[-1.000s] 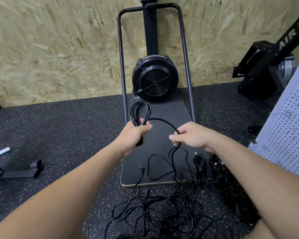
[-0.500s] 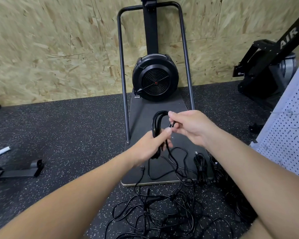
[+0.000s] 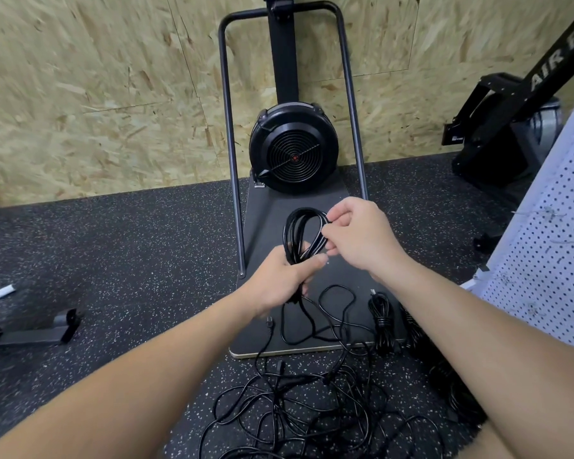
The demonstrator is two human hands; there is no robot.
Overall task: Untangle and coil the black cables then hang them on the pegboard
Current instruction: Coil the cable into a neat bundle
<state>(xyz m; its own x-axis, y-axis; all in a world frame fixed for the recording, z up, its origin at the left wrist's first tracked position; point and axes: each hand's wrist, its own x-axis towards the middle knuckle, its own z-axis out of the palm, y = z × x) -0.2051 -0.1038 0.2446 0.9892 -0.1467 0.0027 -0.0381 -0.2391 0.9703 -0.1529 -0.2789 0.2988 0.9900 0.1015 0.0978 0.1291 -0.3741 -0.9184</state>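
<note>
My right hand point(image 3: 358, 236) has just laid another loop onto the coil point(image 3: 304, 233) clamped in my left hand point(image 3: 284, 279) — both grips tight on cable, tangle point(image 3: 299, 409) shrinking.

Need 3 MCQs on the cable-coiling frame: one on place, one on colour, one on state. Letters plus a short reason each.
1. Where does the pegboard stand?
A. at the right edge
B. flat on the floor at the left
C. on the wooden wall behind the fan

2. What colour is the coil in the hands?
A. white
B. black
C. orange

3. What state is the cable pile on the floor in?
A. loose and tangled
B. hung on hooks
C. packed in a box

Key:
1 A: the white perforated panel rises along the right side of the view.
2 B: the loops gripped by the left hand and pinched by the right hand are black.
3 A: strands cross each other in loose loops on the speckled floor.
</note>
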